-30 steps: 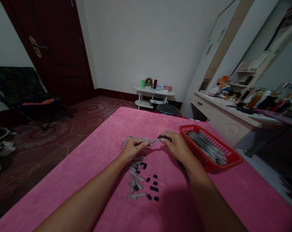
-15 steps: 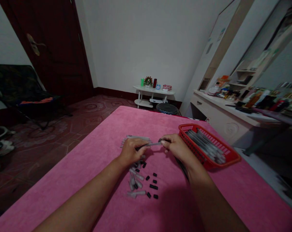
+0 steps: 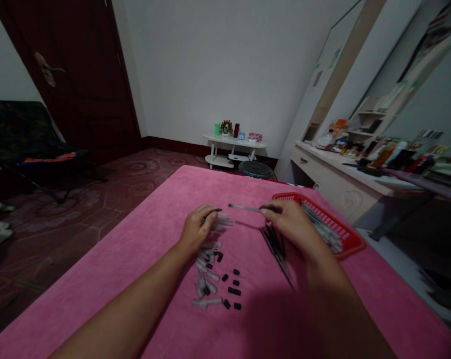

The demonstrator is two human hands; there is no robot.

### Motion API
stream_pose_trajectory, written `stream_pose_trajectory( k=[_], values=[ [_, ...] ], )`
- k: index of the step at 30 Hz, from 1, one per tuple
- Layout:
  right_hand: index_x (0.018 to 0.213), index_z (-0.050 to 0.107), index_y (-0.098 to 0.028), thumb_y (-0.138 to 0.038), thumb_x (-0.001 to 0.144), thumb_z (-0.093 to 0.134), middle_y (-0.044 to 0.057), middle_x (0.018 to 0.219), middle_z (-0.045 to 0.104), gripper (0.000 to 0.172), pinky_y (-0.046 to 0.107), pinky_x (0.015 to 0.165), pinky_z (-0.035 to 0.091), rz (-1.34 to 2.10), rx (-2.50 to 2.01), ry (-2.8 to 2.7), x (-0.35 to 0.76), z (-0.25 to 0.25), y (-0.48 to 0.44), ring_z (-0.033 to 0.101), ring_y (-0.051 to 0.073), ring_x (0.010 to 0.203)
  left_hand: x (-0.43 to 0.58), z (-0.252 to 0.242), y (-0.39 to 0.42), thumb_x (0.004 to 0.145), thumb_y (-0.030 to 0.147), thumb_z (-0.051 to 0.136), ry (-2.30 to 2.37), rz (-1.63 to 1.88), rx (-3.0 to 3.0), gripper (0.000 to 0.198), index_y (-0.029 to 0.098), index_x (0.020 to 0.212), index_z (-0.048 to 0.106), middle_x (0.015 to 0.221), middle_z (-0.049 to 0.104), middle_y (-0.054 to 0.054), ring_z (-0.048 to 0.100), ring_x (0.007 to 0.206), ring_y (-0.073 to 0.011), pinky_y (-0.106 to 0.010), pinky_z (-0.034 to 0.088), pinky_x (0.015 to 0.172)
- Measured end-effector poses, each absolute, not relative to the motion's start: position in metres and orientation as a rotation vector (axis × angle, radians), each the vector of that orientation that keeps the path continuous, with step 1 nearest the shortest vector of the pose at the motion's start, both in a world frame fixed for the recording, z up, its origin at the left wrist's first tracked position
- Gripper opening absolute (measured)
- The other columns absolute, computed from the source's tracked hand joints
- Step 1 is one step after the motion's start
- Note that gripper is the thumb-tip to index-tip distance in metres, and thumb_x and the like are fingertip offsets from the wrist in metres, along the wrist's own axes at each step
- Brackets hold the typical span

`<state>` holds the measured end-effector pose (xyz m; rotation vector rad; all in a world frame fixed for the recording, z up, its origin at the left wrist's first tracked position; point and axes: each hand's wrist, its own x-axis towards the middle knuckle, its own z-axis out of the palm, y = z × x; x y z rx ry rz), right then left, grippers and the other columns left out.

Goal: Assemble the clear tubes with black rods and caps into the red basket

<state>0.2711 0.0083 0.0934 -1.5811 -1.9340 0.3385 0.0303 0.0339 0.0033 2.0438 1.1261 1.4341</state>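
Note:
My right hand (image 3: 287,214) pinches one end of a thin translucent pen barrel (image 3: 245,207) with a dark tip, held level above the cloth. To its left, my left hand (image 3: 198,227) is closed, thumb against forefinger; a dark sliver shows there, too small to name. Under and beside my left hand lies a row of clear pen barrels (image 3: 222,222). Several thin black rods, like pen refills (image 3: 275,247), lie below my right hand. Nearer to me are clear pen caps (image 3: 211,286) and short black plugs (image 3: 234,290), scattered loosely.
A red plastic basket (image 3: 354,245) full of grey-clear pens stands on the right of the pink cloth (image 3: 135,279). Beyond are a white shelf table (image 3: 234,141), a round dark stool (image 3: 255,169) and a cluttered dresser (image 3: 345,184). A folding chair (image 3: 34,134) stands at left.
My hands have moved apart; the barrel that stretched between them is now in my right hand only, its dark tip free. The black rods below my right hand show more fully.

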Motion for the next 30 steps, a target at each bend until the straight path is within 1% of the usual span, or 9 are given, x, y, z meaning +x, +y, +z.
stream_pose_trajectory(
  k=[2, 5, 8, 11, 17, 21, 24, 27, 30],
  values=[
    [0.089, 0.073, -0.020, -0.029, 0.076, 0.054, 0.008, 0.085, 0.072, 0.025, 0.030, 0.066, 0.044, 0.074, -1.773, -1.735, 0.297, 0.104, 0.007, 0.065, 0.023, 0.079, 0.026, -0.001, 0.040, 0.088, 0.031, 0.049, 1.222, 1.475, 2.027, 0.026, 0.017, 0.094, 0.070, 0.089, 0.068, -0.007, 0.062, 0.085, -0.0183, -0.029, 0.046, 0.078],
    [0.100, 0.073, -0.022, -0.040, 0.077, 0.053, 0.013, 0.092, 0.071, 0.035, 0.036, 0.063, 0.043, -0.203, -2.160, -1.398, 0.329, 0.111, 0.003, 0.064, 0.031, 0.082, 0.022, -0.007, 0.045, 0.086, 0.028, 0.051, 1.340, 1.459, 2.083, 0.022, 0.018, 0.089, 0.070, 0.087, 0.068, -0.006, 0.061, 0.084, -0.0186, -0.031, 0.045, 0.079],
    [0.103, 0.072, -0.024, -0.043, 0.076, 0.052, 0.016, 0.094, 0.070, 0.039, 0.038, 0.061, 0.042, -0.238, -2.352, -1.254, 0.347, 0.106, 0.001, 0.064, 0.033, 0.083, 0.021, -0.008, 0.046, 0.085, 0.027, 0.052, 1.420, 1.369, 2.195, 0.021, 0.019, 0.088, 0.070, 0.085, 0.068, -0.006, 0.060, 0.083, -0.0193, -0.032, 0.045, 0.078],
    [0.103, 0.072, -0.024, -0.043, 0.076, 0.052, 0.017, 0.092, 0.070, 0.039, 0.038, 0.058, 0.041, -0.232, -2.412, -1.231, 0.355, 0.097, 0.003, 0.065, 0.033, 0.080, 0.020, -0.007, 0.045, 0.082, 0.028, 0.055, 1.468, 1.241, 2.319, 0.018, 0.020, 0.084, 0.071, 0.082, 0.069, -0.006, 0.059, 0.082, -0.0202, -0.032, 0.044, 0.075],
    [0.097, 0.075, -0.025, -0.044, 0.073, 0.057, 0.016, 0.083, 0.071, 0.036, 0.035, 0.053, 0.039, -0.288, -2.367, -1.268, 0.361, 0.087, 0.008, 0.064, 0.029, 0.068, 0.021, 0.000, 0.040, 0.077, 0.033, 0.061, 1.508, 1.023, 2.501, 0.017, 0.020, 0.075, 0.072, 0.077, 0.068, -0.008, 0.058, 0.079, -0.0222, -0.035, 0.041, 0.074],
    [0.100, 0.074, -0.022, -0.041, 0.074, 0.057, 0.017, 0.088, 0.071, 0.036, 0.036, 0.057, 0.041, -0.275, -2.347, -1.260, 0.355, 0.093, 0.006, 0.064, 0.030, 0.075, 0.020, 0.009, 0.037, 0.076, 0.040, 0.063, 1.474, 0.854, 2.659, 0.022, 0.021, 0.076, 0.073, 0.075, 0.069, -0.009, 0.058, 0.078, -0.0239, -0.036, 0.039, 0.072],
    [0.098, 0.073, -0.022, -0.037, 0.075, 0.058, 0.013, 0.089, 0.072, 0.031, 0.035, 0.062, 0.043, -0.265, -2.169, -1.314, 0.342, 0.100, 0.006, 0.065, 0.029, 0.079, 0.017, 0.012, 0.037, 0.074, 0.043, 0.064, 1.387, 0.717, 2.755, 0.023, 0.023, 0.079, 0.075, 0.074, 0.069, -0.009, 0.058, 0.077, -0.0249, -0.036, 0.038, 0.070],
    [0.092, 0.073, -0.020, -0.031, 0.075, 0.058, 0.009, 0.087, 0.072, 0.025, 0.032, 0.066, 0.045, -0.105, -1.926, -1.522, 0.324, 0.104, 0.008, 0.065, 0.024, 0.079, 0.015, 0.012, 0.040, 0.070, 0.036, 0.068, 1.349, 0.612, 2.765, 0.017, 0.025, 0.081, 0.075, 0.076, 0.069, -0.008, 0.059, 0.077, -0.0247, -0.033, 0.038, 0.066],
    [0.081, 0.073, -0.019, -0.027, 0.074, 0.060, 0.007, 0.081, 0.072, 0.017, 0.029, 0.063, 0.044, 0.081, -1.818, -1.822, 0.306, 0.101, 0.010, 0.066, 0.021, 0.073, 0.014, 0.013, 0.040, 0.066, 0.024, 0.068, 1.355, 0.546, 2.739, 0.018, 0.026, 0.082, 0.074, 0.079, 0.069, -0.006, 0.060, 0.079, -0.0239, -0.031, 0.038, 0.062]
  ],
)
